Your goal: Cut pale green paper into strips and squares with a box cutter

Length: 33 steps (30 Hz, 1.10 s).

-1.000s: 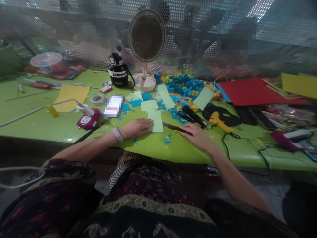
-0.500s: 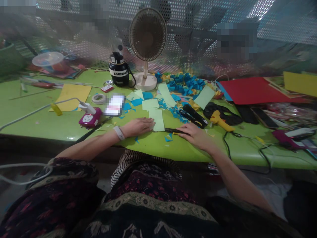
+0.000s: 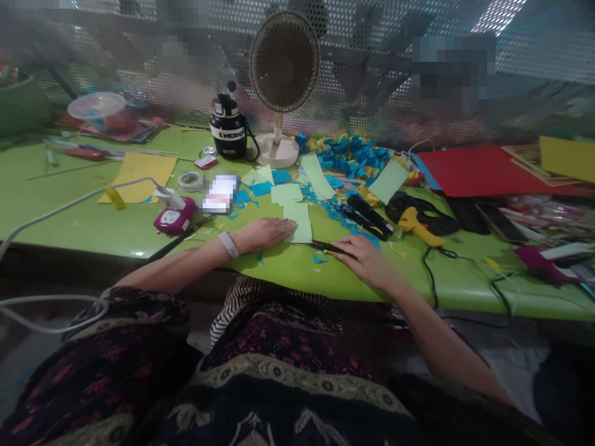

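My left hand (image 3: 269,234) lies flat, fingers stretched out, its fingertips on the left edge of a pale green paper strip (image 3: 298,224) on the table. My right hand (image 3: 365,257) is closed around a slim black tool (image 3: 338,248) with a yellow part; its exact kind is unclear. The tool lies low over the table, its tip by the strip's lower right corner. Just below are small blue paper scraps (image 3: 319,257). Another pale green piece (image 3: 287,193) lies above the strip.
Black tools (image 3: 369,217) and a yellow glue gun (image 3: 421,228) with a cord lie to the right. A blue and yellow paper pile (image 3: 353,155), fan (image 3: 285,62) and black bottle (image 3: 229,133) stand behind. Left are a phone (image 3: 220,193), tape roll (image 3: 190,181) and purple power adapter (image 3: 175,217).
The view has shifted slightly, so everything sits a little further right. Both hands keep nearly the same place at the green strip; the black tool remains in my right hand.
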Each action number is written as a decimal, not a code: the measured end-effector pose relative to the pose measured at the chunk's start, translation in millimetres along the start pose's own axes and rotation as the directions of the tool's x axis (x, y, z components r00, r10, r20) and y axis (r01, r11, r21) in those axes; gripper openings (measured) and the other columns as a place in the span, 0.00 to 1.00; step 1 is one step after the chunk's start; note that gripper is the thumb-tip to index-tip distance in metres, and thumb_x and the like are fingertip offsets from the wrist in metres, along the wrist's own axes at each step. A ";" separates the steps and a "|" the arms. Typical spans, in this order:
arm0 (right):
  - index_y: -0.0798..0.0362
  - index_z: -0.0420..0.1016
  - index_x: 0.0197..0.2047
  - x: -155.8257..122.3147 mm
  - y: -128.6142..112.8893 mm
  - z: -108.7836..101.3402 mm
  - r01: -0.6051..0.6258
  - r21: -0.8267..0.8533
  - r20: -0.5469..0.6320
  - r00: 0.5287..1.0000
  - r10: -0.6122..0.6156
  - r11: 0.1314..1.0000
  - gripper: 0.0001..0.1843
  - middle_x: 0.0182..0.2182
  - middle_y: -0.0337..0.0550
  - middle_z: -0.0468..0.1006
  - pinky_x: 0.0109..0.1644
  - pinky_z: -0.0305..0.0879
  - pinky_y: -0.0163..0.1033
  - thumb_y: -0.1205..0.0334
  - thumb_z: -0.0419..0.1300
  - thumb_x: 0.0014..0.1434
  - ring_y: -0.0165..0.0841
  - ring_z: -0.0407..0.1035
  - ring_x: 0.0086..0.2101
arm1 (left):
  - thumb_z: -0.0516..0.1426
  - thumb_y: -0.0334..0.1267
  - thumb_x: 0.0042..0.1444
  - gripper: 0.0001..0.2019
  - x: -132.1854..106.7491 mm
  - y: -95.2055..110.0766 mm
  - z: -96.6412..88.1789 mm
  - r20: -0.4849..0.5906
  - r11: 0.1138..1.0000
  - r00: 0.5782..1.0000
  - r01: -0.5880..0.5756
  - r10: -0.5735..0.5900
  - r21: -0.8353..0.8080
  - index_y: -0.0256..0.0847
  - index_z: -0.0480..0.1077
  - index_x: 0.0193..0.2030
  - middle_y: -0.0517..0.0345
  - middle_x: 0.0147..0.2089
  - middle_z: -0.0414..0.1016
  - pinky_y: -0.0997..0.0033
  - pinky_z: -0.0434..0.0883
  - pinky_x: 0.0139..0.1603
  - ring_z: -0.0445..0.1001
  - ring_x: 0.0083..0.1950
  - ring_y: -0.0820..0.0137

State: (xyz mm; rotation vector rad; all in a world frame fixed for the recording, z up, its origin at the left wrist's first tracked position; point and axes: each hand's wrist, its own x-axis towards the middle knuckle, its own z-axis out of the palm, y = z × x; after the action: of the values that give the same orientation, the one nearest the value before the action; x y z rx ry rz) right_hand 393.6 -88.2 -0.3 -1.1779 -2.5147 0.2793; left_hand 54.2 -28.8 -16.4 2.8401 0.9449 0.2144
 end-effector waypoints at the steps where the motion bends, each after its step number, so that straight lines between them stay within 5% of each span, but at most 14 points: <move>1: 0.48 0.82 0.58 0.0 -1.1 0.1 0.003 0.003 0.006 1.000 -0.003 1.000 0.21 0.48 0.54 0.81 0.54 0.73 0.54 0.52 0.53 0.73 0.46 0.75 0.49 | 0.44 0.37 0.76 0.24 0.4 -0.2 0.3 0.004 1.000 1.000 0.000 0.000 0.000 0.33 0.59 0.74 0.42 0.74 0.63 0.57 0.62 0.75 0.63 0.75 0.63; 10: 0.45 0.80 0.61 6.6 -13.7 6.2 -0.016 0.004 0.006 1.000 0.016 1.000 0.21 0.48 0.52 0.81 0.55 0.74 0.55 0.53 0.52 0.73 0.46 0.75 0.49 | 0.42 0.38 0.75 0.28 0.0 -1.7 3.3 -0.038 0.999 0.999 0.038 -0.038 -0.005 0.29 0.51 0.78 0.32 0.70 0.68 0.53 0.73 0.64 0.73 0.67 0.54; 14: 0.44 0.81 0.60 11.1 -16.7 10.0 0.017 0.028 0.026 0.999 -0.018 0.999 0.20 0.48 0.51 0.81 0.54 0.74 0.53 0.54 0.54 0.72 0.45 0.75 0.49 | 0.43 0.37 0.74 0.29 0.1 -0.4 2.1 -0.038 0.999 0.998 0.050 -0.051 -0.014 0.32 0.50 0.78 0.35 0.69 0.70 0.56 0.74 0.61 0.75 0.64 0.55; 20: 0.46 0.81 0.59 4.2 -14.1 1.5 0.043 0.076 0.031 0.998 -0.046 0.996 0.20 0.48 0.52 0.81 0.55 0.73 0.52 0.51 0.54 0.72 0.44 0.76 0.48 | 0.45 0.40 0.74 0.27 0.1 1.9 1.9 -0.044 0.998 0.998 0.047 -0.048 -0.035 0.32 0.55 0.76 0.35 0.72 0.65 0.56 0.69 0.68 0.71 0.69 0.56; 25: 0.46 0.80 0.60 2.4 2.9 -2.2 -0.161 0.027 -0.157 0.974 0.163 0.987 0.23 0.51 0.52 0.81 0.58 0.72 0.55 0.46 0.53 0.72 0.47 0.75 0.52 | 0.54 0.50 0.72 0.24 -3.7 1.5 1.3 -0.078 0.998 0.997 0.001 -0.006 -0.069 0.40 0.68 0.68 0.46 0.72 0.68 0.58 0.65 0.72 0.70 0.71 0.60; 29: 0.49 0.81 0.57 15.1 15.3 8.0 -0.270 -0.070 -0.155 0.954 0.257 0.960 0.21 0.50 0.55 0.82 0.58 0.71 0.59 0.50 0.54 0.71 0.50 0.75 0.51 | 0.56 0.47 0.72 0.18 -8.4 -0.9 0.9 -0.129 0.989 0.991 -0.058 0.040 -0.138 0.43 0.74 0.62 0.50 0.65 0.76 0.55 0.67 0.72 0.74 0.67 0.62; 33: 0.49 0.78 0.62 36.6 6.3 17.8 -0.228 -0.148 -0.135 0.969 0.208 0.962 0.22 0.55 0.57 0.79 0.60 0.68 0.63 0.57 0.57 0.68 0.54 0.72 0.55 | 0.57 0.43 0.72 0.15 -11.9 -1.3 -1.1 -0.212 0.979 0.974 -0.113 0.076 -0.168 0.44 0.77 0.60 0.50 0.63 0.78 0.55 0.69 0.71 0.76 0.66 0.62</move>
State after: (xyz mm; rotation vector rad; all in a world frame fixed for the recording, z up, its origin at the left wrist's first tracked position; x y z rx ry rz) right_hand 369.3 -56.4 -10.4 -1.4936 -2.3424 0.0561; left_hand 43.8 -34.8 -16.7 2.7352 0.7798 0.5826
